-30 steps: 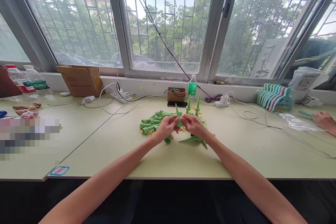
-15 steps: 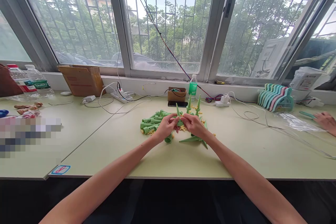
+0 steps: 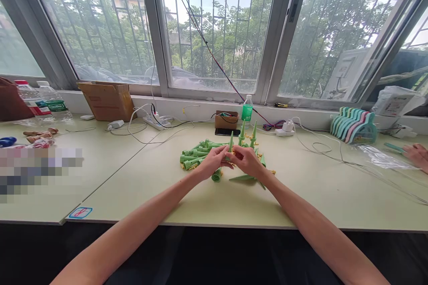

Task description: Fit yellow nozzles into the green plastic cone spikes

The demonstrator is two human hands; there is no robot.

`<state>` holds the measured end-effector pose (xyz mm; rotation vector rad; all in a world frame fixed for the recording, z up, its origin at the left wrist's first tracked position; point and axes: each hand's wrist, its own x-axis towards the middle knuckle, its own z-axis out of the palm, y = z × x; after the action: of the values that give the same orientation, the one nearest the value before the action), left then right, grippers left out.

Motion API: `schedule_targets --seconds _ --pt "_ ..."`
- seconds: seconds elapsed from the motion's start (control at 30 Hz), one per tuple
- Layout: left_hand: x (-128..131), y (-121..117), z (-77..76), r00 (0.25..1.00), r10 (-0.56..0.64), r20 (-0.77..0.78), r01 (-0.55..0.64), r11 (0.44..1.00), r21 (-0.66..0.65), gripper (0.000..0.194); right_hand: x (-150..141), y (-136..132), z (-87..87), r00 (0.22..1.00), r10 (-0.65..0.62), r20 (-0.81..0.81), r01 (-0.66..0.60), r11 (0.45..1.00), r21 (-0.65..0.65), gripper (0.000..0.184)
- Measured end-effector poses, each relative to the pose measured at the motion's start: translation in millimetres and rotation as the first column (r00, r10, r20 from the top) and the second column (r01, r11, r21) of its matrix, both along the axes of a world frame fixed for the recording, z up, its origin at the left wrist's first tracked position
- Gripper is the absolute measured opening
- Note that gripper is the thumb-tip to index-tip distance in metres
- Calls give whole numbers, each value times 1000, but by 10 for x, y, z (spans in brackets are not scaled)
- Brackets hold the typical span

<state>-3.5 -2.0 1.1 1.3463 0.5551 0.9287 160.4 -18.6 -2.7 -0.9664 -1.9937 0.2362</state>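
Observation:
My left hand [image 3: 214, 163] is closed around a green plastic watering spike [image 3: 231, 141], its point upward. On the right, the fingers of my right hand [image 3: 249, 160] pinch against the spike's side, where a bit of yellow shows; they seem to hold a small yellow valve, largely hidden. Behind my right hand stand two upright green spikes [image 3: 253, 136] with yellow valves in their sides. A loose spike [image 3: 242, 177] lies below that hand. To the left is a heap of green hollow tubes [image 3: 192, 159], with small yellow pieces among them.
Behind the parts are a phone [image 3: 227, 132], a small cardboard box [image 3: 226, 120] and a green-labelled bottle [image 3: 247, 110]. Power strips [image 3: 157, 121] and cables run along the windowsill. Child-size hangers [image 3: 353, 125] stand at right, near another person's hand [image 3: 416, 156]. A larger carton [image 3: 107, 101] is at left.
The spike in my hands has turned more upright, and my right fingers have shifted on its side, with yellow now showing there. The view has moved slightly.

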Motion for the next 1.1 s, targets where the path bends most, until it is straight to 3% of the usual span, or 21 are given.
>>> schedule_targets --seconds 0.2,0.47,0.83,1.1 --pt "3 14 -32 998 -45 32 47 996 -76 39 -3 1 -4 1000 7 9 -7 1000 -4 43" --pt "-27 15 -25 994 -111 15 111 994 -18 40 12 17 -16 999 31 -9 -31 999 -17 43" --pt "-57 87 -46 999 22 -32 -19 996 90 41 23 37 -11 998 48 -36 -46 998 43 42" --pt "-80 120 -103 999 29 -26 -26 993 116 40 57 52 -37 998 69 15 -70 993 96 39"
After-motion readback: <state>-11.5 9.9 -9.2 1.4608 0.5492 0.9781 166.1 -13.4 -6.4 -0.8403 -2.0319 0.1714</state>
